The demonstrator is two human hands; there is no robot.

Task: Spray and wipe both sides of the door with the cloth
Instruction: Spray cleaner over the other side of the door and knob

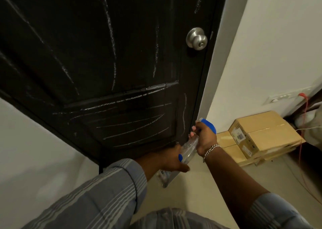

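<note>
dark chalk-streaked door over pale floor; right hand grips spray bottle, left hand grip unclear.

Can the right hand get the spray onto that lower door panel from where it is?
Probably yes: the right hand grips the spray bottle beside the lower door panel, nothing between.

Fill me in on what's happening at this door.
A person stands facing a dark door streaked with chalky white lines. The right hand grips a clear spray bottle with a blue trigger head, held low near the door's bottom right edge. The left hand reaches in beside the bottle's base and seems to hold something clear that is blurred. No wiping cloth can be made out. Cardboard boxes sit stacked on the floor to the right.
</note>
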